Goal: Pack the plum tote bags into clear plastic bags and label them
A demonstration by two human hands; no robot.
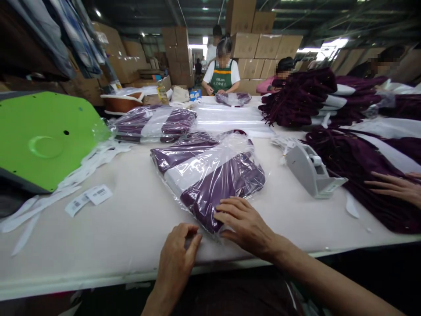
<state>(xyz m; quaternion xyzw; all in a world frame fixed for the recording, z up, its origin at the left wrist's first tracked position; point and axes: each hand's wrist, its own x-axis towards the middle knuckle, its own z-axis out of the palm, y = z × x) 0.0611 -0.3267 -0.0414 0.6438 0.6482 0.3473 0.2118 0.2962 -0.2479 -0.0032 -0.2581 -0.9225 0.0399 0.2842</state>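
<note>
one wrapped purple bundle (210, 175); right hand (245, 224) on it, left hand (177, 250) apart, curled.

The right hand (243, 221) hid part of the bagged purple bundle (205, 193). The left edge cut off the green machine (49, 123).
</note>
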